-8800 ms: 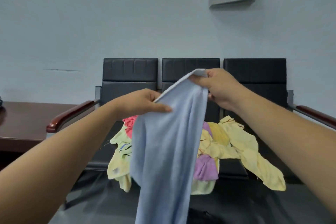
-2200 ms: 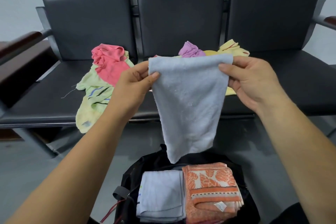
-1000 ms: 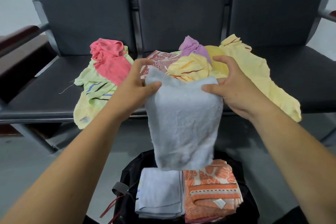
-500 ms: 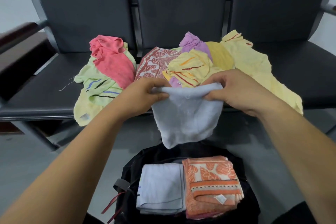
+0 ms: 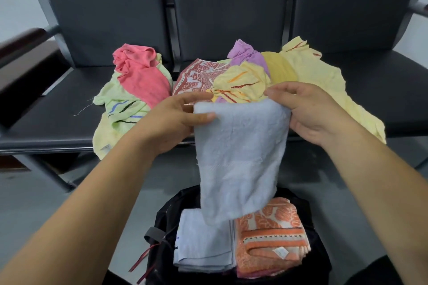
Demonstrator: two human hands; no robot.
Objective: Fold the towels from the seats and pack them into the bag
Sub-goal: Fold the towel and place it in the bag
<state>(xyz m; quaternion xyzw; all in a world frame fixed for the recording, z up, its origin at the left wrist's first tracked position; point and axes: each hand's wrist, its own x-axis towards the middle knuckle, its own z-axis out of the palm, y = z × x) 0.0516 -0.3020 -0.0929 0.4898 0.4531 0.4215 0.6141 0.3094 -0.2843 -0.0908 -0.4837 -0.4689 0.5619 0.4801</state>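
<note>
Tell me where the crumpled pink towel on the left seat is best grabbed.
Probably the pink towel by its bunched upper end, pinched from above: the folds there stand raised, while its flatter lower part lies spread on the pale green towel, which could come along too.

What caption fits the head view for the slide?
Left hand and right hand hold a blue towel over the bag; more towels heaped on the seats.

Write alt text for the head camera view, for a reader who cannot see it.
The left hand and the right hand pinch the top corners of a light blue towel that hangs above an open black bag. The bag holds a folded pale blue towel and a folded orange towel. Behind, crumpled coloured towels lie on black seats.
</note>
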